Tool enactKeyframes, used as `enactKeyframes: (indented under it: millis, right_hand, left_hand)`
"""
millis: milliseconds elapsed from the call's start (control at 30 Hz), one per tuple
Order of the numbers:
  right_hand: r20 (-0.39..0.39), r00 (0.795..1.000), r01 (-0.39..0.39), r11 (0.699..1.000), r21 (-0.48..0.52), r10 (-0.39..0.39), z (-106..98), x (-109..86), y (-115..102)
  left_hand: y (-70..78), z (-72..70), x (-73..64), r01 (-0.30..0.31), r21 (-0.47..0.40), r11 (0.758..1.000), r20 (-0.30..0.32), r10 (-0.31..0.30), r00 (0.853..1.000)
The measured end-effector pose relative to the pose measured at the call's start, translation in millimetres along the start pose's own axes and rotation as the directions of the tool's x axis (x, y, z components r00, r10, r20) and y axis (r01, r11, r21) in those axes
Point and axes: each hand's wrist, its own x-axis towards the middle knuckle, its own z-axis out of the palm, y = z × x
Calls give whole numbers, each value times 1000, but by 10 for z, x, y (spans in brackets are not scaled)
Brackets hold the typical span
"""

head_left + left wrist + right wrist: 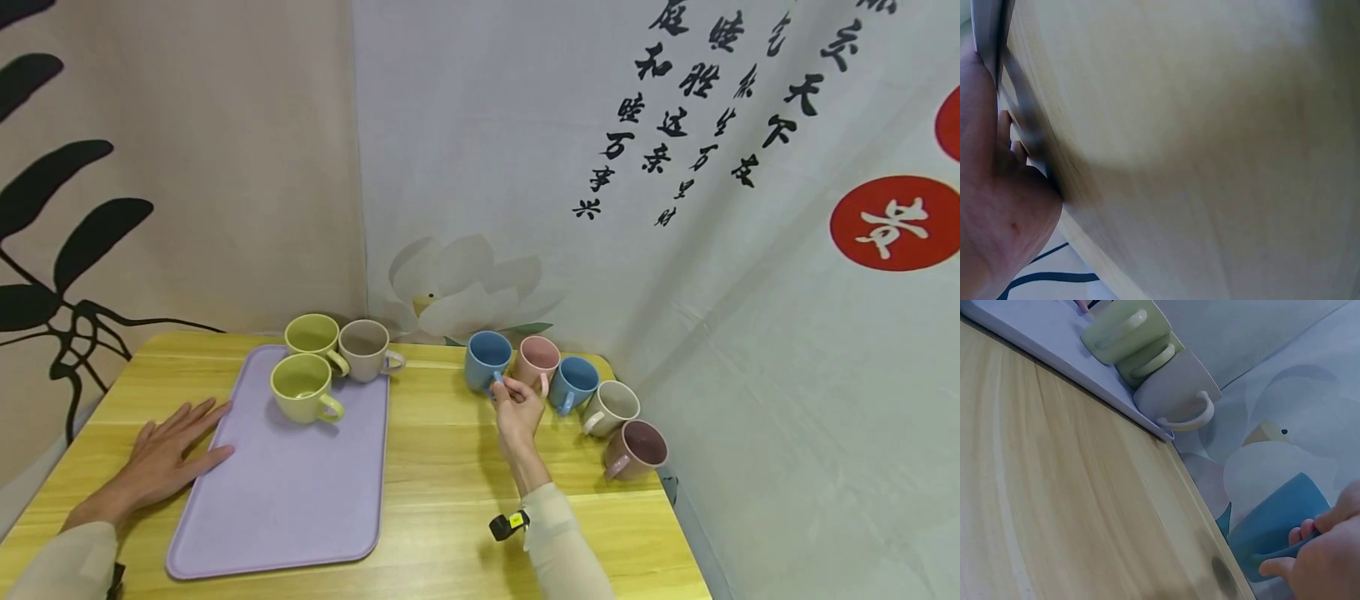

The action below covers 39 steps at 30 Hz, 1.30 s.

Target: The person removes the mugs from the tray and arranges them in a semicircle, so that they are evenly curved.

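Note:
My right hand (pixel 519 414) pinches the handle of a blue mug (pixel 480 367), the leftmost of the mugs at the right. In the right wrist view the fingers curl round that handle, with the blue mug (pixel 1279 515) beyond them; I cannot tell whether its base touches the table. My left hand (pixel 168 454) lies with fingers spread at the left edge of a lilac tray (pixel 292 500). In the left wrist view part of the left hand (pixel 1007 206) shows beside the wood. Two yellow-green mugs (pixel 296 398) and a greyish-beige mug (pixel 363 354) stand on the tray's far end.
Right of the gripped mug stand a pink mug (pixel 536 358), a second blue mug (pixel 573 382), a cream mug (pixel 613 404) and a mauve mug (pixel 637 450), curving along the wooden table's (pixel 442 492) right edge. A printed cloth (pixel 480 167) hangs right behind the table.

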Motion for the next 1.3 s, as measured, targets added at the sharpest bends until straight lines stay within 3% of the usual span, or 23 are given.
enactKeyframes:
  millis: [400, 1300]
  right_hand:
    - [-48, 999, 24, 1000, -1, -24, 28, 163, 15]
    - [-111, 994, 11, 1000, -26, -14, -31, 238, 184]
  left_hand:
    - [-8, 3, 9, 5, -3, 1000, 5, -5, 1000]
    - [0, -4, 5, 2, -7, 1000, 6, -2, 1000]
